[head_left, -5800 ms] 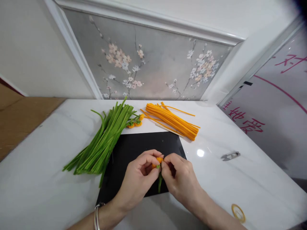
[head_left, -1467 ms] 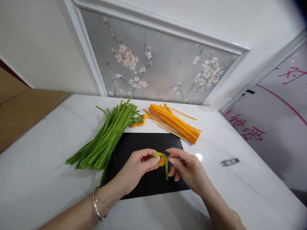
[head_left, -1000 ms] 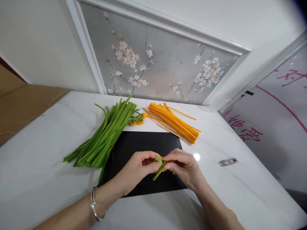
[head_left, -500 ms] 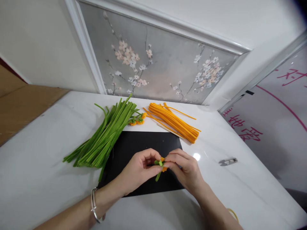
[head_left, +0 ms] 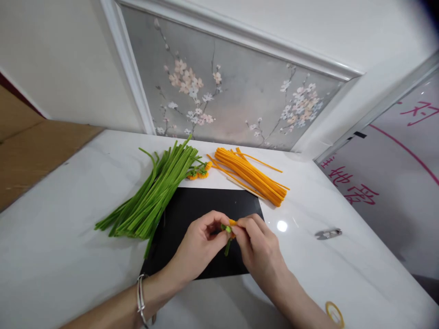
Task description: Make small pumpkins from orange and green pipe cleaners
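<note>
Above the black mat (head_left: 206,201), both hands meet at a small orange pipe-cleaner flower (head_left: 232,223) with green pieces at its base. My left hand (head_left: 204,240) is closed, thumb and forefinger pinching the green part. Opposite it, my right hand (head_left: 259,242) pinches the orange edge between thumb and fingers. A short green end (head_left: 227,248) hangs down below the fingertips. Much of the flower is hidden by the fingers. Behind the hands lie a bundle of green pipe cleaners (head_left: 154,196) and a bundle of orange pipe cleaners (head_left: 252,176).
Several small orange flowers with green stems (head_left: 202,172) lie between the bundles. To the right are thread snips (head_left: 329,234), and a yellow tape roll (head_left: 334,314) lies near my right forearm. A floral panel (head_left: 233,87) stands behind the white table (head_left: 85,183); cardboard (head_left: 41,151) is at left.
My right hand has turned slightly, its fingers shifting along the flower's edge. The flower has tilted, showing less orange below. The view has moved a little, bringing the tape roll further in.
</note>
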`<state>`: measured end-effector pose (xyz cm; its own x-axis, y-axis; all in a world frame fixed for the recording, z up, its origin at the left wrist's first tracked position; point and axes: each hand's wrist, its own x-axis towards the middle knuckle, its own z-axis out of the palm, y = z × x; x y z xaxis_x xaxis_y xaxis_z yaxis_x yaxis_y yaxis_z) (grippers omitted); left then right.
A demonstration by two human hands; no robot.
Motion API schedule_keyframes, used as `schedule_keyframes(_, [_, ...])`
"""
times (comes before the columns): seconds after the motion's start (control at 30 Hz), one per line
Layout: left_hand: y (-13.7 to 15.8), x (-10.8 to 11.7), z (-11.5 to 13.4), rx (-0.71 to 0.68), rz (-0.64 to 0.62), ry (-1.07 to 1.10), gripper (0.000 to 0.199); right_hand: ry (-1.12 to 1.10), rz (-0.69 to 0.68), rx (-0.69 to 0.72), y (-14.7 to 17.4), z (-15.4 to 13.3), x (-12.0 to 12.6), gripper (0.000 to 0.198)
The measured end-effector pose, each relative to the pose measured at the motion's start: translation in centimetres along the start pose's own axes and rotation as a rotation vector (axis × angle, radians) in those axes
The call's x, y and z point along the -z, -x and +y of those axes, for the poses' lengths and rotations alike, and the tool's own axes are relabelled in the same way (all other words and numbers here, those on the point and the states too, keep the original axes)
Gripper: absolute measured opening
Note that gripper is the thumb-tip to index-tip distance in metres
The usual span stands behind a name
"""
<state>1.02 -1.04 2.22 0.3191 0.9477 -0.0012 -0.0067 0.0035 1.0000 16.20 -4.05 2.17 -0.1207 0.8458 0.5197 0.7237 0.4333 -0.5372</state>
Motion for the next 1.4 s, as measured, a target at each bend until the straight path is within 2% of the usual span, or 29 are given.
schedule_keyframes(0.07, [0.0,0.0,0.1,0.019,0.012,0.034,0.011,-0.117,-0.031,-0.031,-0.2,0.0,0.5,0.011])
schedule_keyframes(0.17, [0.0,0.0,0.2,0.029,0.019,0.052,0.015,-0.167,-0.003,-0.035,-0.2,0.3,0.8,0.012])
schedule_keyframes(0.37, [0.2,-0.3,0.1,-0.007,0.046,-0.013,0.014,-0.114,0.086,0.047,0.1,0.4,0.3,0.013])
schedule_keyframes(0.63, [0.7,-0.5,0.0,-0.112,0.094,-0.216,0.016,-0.035,0.064,0.031,0.1,-0.5,0.3,0.016])
schedule_keyframes(0.77, [0.7,-0.6,0.3,-0.075,0.085,-0.123,0.018,0.059,0.101,0.114,0.2,-0.7,0.2,0.014])
schedule_keyframes(0.93, [0.4,-0.4,0.4,-0.001,0.067,0.047,0.021,-0.143,0.046,0.032,-0.2,-0.5,0.7,0.012])
schedule_keyframes(1.07, [0.3,-0.4,0.3,0.016,0.064,0.058,0.018,-0.195,0.055,0.04,-0.3,-0.3,0.8,0.013])
schedule_keyframes(1.27, [0.6,-0.8,0.5,0.022,0.08,0.032,0.017,-0.102,0.095,0.101,-0.2,-0.2,0.2,0.015])
schedule_keyframes(1.4, [0.5,-0.7,0.6,0.035,0.085,0.105,0.029,-0.187,0.073,-0.019,-0.6,0.1,0.7,0.009])
